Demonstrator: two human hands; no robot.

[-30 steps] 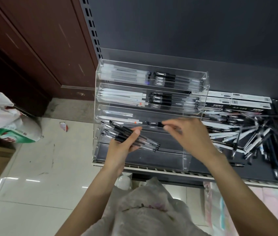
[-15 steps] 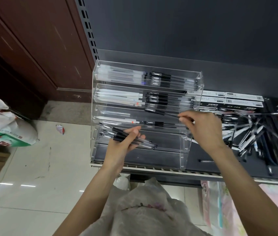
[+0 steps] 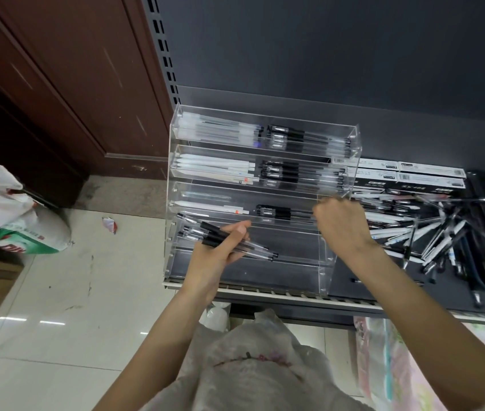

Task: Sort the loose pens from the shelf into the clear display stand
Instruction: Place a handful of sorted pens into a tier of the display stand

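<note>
**Stand partly filled, many pens left**

A bundle of black-capped pens (image 3: pixel 229 243) is clasped in the left hand (image 3: pixel 220 250), over the display stand (image 3: pixel 324 256). The right hand (image 3: pixel 340 225) is clenched at the third tier; its contents cannot be told. Upper tiers are stocked, the lowest tier bare. At 2 o'clock, loose pens (image 3: pixel 431 232) are heaped on the shelf (image 3: pixel 354 302).

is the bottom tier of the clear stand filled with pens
No, the lowest tier of the clear display stand shows only bare dark shelf through it, while the upper tiers hold pens.
</note>
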